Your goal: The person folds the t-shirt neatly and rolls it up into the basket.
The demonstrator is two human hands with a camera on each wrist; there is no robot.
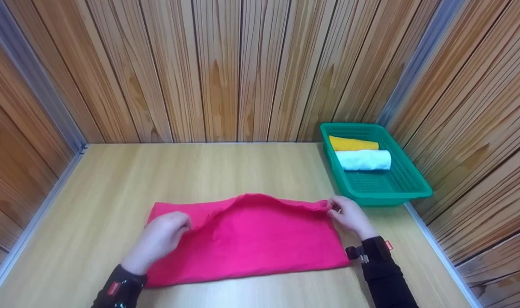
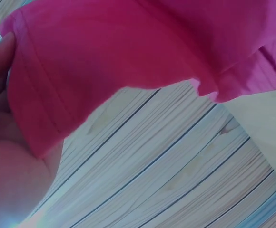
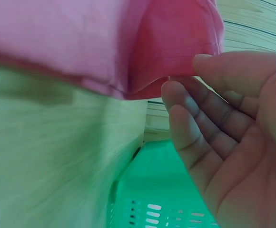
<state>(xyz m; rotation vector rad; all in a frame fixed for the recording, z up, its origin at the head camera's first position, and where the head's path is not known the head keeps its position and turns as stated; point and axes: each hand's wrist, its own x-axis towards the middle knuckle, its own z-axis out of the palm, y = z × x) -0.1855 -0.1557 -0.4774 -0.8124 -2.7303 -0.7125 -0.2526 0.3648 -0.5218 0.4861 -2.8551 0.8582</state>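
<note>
A bright pink garment, folded into a long rectangle, lies across the wooden table with its far edge raised. My left hand pinches that edge near the left end. In the left wrist view, the thumb presses on a double-stitched hem, and the cloth hangs down from it. At the far right corner, my right hand holds the edge between thumb and fingertips. The right wrist view shows the pinched cloth as a hemmed edge, with the lower fingers loosely bent below it.
A green plastic basket stands at the back right, just beyond my right hand. Inside it lie a rolled white cloth and a rolled yellow cloth. Wood-panelled walls enclose the table at the back and sides.
</note>
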